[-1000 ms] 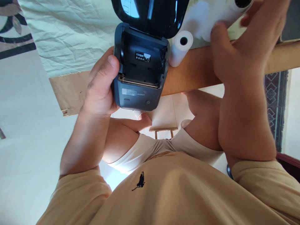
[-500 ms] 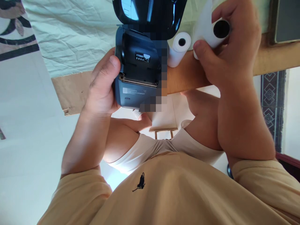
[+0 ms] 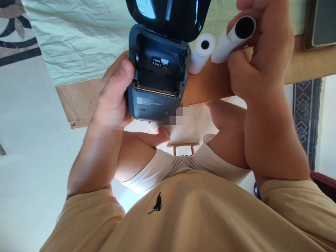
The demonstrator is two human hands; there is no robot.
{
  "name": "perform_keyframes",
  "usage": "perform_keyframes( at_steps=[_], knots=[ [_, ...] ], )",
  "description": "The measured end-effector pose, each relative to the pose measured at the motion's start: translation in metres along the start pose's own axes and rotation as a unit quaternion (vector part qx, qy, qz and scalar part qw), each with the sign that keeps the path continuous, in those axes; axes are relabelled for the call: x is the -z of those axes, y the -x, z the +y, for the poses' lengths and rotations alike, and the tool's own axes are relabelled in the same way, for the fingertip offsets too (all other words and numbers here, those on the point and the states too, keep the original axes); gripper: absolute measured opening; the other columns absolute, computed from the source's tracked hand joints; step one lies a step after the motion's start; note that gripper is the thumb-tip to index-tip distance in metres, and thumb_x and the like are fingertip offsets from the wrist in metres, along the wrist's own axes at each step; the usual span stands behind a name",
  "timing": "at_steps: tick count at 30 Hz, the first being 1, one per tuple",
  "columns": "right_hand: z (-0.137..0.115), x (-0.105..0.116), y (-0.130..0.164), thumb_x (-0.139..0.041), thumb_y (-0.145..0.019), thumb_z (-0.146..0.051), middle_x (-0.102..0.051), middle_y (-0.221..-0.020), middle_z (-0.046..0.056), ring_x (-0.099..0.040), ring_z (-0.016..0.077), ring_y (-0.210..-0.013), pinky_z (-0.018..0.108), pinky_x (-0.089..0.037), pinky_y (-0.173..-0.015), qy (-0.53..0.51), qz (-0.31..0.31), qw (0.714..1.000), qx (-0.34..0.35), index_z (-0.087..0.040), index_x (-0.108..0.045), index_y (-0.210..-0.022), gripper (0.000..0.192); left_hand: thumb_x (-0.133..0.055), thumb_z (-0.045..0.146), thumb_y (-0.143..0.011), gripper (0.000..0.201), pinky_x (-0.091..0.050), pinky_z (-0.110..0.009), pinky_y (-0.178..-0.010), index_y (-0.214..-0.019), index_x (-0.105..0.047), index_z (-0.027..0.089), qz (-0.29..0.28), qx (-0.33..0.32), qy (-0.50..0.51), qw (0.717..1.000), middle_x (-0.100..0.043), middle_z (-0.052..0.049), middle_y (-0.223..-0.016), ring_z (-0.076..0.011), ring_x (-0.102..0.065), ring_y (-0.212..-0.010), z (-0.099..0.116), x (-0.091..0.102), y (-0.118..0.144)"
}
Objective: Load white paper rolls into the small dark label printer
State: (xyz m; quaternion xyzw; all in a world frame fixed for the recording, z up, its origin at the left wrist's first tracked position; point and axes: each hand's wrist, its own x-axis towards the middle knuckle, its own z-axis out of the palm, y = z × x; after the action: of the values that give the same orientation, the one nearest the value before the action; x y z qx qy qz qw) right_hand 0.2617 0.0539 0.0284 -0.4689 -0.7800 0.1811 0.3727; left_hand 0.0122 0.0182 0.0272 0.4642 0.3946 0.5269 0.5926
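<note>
My left hand [image 3: 115,91] is closed around the left side of a dark blue portable label printer [image 3: 157,101], thumb along its edge. The printer's glossy black lid [image 3: 168,17] stands raised, and its paper bay shows a small printed sticker and no roll. In my right hand [image 3: 265,52] is a white paper roll [image 3: 231,40] with a wide dark core, tilted, its fingers wrapped round the far side and partly hidden. Between the printer and that roll, a second white paper roll [image 3: 201,57] with a narrower core stands on the table edge.
A pale green cloth [image 3: 78,42] covers much of the wooden table [image 3: 207,84], whose bare front edge shows. At the far right lies a dark flat framed object [image 3: 324,24]. My legs are below the table, near a small wooden stool [image 3: 183,144].
My right hand has turned the wide-core roll, and the loose paper sheet that stood out from it now lies closer around it. The left hand and printer have barely shifted.
</note>
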Motion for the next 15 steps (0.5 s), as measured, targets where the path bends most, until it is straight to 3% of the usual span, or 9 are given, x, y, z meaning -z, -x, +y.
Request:
perform_keyframes(
  at_steps=[2,5,8,10,13,15],
  knots=[
    [0.0029,-0.0019,0.0000,-0.047,-0.066,-0.003,-0.056,-0.106,0.006,-0.052,0.0139,-0.095,0.028,-0.044,-0.077,0.018,0.000,1.000,0.020,-0.017,-0.052,-0.117,0.054,-0.062,0.053,-0.072,0.039,-0.053,-0.038,-0.065,-0.096,-0.068,0.023,-0.035,0.022,0.003,0.999,-0.068,-0.009,-0.095,-0.0305,-0.066,-0.089,0.0036,-0.0024,0.0022],
    [0.0049,-0.0032,-0.0005,-0.057,-0.067,-0.011,-0.054,-0.106,0.007,-0.051,0.0158,-0.099,0.027,-0.044,-0.076,0.042,0.008,0.999,0.018,-0.017,-0.056,-0.112,0.046,-0.054,0.059,-0.074,0.044,-0.052,-0.037,-0.061,-0.096,-0.068,0.023,-0.035,-0.002,0.009,0.999,-0.068,-0.009,-0.095,-0.0309,-0.066,-0.088,0.0035,-0.0021,0.0030],
    [0.0035,-0.0032,-0.0011,-0.043,-0.065,-0.002,-0.056,-0.104,0.006,-0.054,0.0131,-0.091,0.025,-0.039,-0.068,-0.013,0.032,0.999,0.004,-0.018,-0.050,-0.121,0.058,-0.056,0.057,-0.074,0.042,-0.051,-0.035,-0.060,-0.096,-0.068,0.024,-0.032,0.006,0.009,0.999,-0.068,-0.009,-0.095,-0.0293,-0.066,-0.085,0.0038,-0.0005,0.0028],
    [0.0028,-0.0033,-0.0017,-0.039,-0.061,0.001,-0.056,-0.106,0.006,-0.054,0.0131,-0.095,0.027,-0.043,-0.076,-0.023,0.024,0.999,0.009,-0.016,-0.049,-0.122,0.064,-0.061,0.052,-0.073,0.036,-0.051,-0.034,-0.062,-0.095,-0.068,0.025,-0.039,0.023,0.007,0.999,-0.068,-0.008,-0.096,-0.0281,-0.066,-0.086,0.0060,-0.0005,0.0030],
    [0.0041,-0.0039,-0.0026,-0.051,-0.065,-0.006,-0.054,-0.109,0.009,-0.051,0.0158,-0.104,0.031,-0.044,-0.094,0.033,0.000,0.999,0.009,-0.013,-0.057,-0.111,0.047,-0.062,0.051,-0.072,0.034,-0.051,-0.034,-0.063,-0.093,-0.069,0.026,-0.042,0.030,0.005,0.999,-0.069,-0.007,-0.094,-0.0280,-0.065,-0.086,0.0065,-0.0020,0.0023],
    [0.0062,-0.0039,-0.0027,-0.058,-0.068,-0.014,-0.054,-0.107,0.010,-0.051,0.0169,-0.103,0.032,-0.046,-0.093,0.068,0.003,0.998,-0.006,-0.013,-0.059,-0.108,0.039,-0.062,0.057,-0.070,0.041,-0.051,-0.034,-0.059,-0.090,-0.069,0.023,-0.018,0.010,0.014,1.000,-0.068,-0.008,-0.089,-0.0286,-0.065,-0.082,0.0017,-0.0029,0.0002]
  ],
)
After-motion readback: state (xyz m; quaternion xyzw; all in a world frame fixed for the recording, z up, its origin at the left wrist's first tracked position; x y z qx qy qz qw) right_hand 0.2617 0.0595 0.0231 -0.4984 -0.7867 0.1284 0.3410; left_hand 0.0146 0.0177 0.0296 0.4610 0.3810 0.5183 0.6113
